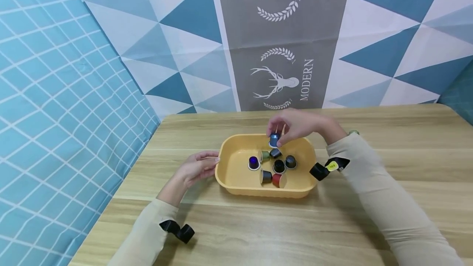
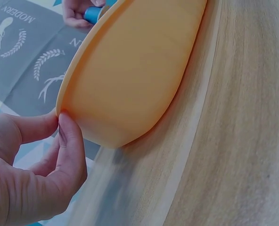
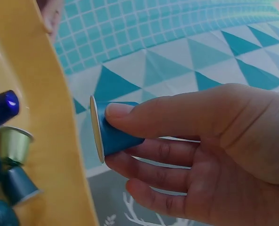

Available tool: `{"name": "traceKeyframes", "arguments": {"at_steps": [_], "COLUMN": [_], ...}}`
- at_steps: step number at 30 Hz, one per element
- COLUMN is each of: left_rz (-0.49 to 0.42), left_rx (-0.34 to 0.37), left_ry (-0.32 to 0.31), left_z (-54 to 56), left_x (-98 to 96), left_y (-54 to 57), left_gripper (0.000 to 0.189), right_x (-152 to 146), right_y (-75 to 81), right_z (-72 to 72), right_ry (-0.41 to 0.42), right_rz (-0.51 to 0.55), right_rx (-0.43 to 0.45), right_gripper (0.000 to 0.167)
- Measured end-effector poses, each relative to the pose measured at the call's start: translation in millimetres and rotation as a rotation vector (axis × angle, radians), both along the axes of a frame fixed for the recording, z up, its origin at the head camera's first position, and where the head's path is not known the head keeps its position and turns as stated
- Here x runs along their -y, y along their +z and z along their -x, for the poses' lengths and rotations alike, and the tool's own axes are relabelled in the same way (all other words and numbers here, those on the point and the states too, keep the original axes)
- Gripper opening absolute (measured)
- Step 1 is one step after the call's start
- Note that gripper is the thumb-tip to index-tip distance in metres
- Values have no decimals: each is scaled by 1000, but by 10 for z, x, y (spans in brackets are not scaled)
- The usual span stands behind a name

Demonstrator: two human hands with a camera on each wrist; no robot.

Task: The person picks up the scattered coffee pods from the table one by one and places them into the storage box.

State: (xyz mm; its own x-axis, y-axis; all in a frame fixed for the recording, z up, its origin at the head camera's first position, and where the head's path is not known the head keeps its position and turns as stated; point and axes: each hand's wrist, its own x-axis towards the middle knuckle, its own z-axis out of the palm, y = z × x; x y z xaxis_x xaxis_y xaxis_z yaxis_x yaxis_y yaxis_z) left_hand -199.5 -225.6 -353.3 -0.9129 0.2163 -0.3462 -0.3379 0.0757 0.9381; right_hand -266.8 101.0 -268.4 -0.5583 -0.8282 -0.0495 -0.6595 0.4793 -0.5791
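My right hand pinches a blue coffee capsule between thumb and fingers, above the far rim of a yellow tray. In the right wrist view, the blue capsule has its pale foil lid facing the tray side. At the tray's left end, my left hand holds the rim; the left wrist view shows thumb and finger pinching that edge. Inside the tray lie several more capsules: a purple-blue one, a green one, a red one, a black one and other dark ones.
Under the tray is a wooden table. A patterned cloth hangs behind its far edge, and a blue grid cloth covers the left side. Each forearm carries a black wrist camera.
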Motion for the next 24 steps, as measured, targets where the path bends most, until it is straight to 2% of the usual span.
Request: {"name": "traceKeyframes", "arguments": {"at_steps": [9,18,24], "left_rz": [6,11,0], "left_rx": [-3,-2,-10], "left_ry": [6,12,-9], "left_z": [-6,-14,10], "left_x": [6,42,-20], "left_y": [7,-3,4], "left_gripper": [44,42,45], "right_x": [249,421,436], "right_y": [-164,-241,-300], "right_z": [7,21,-4], "right_ry": [96,128,100], "right_rz": [-51,-141,-162], "right_rx": [28,59,89], "right_gripper": [26,24,22]}}
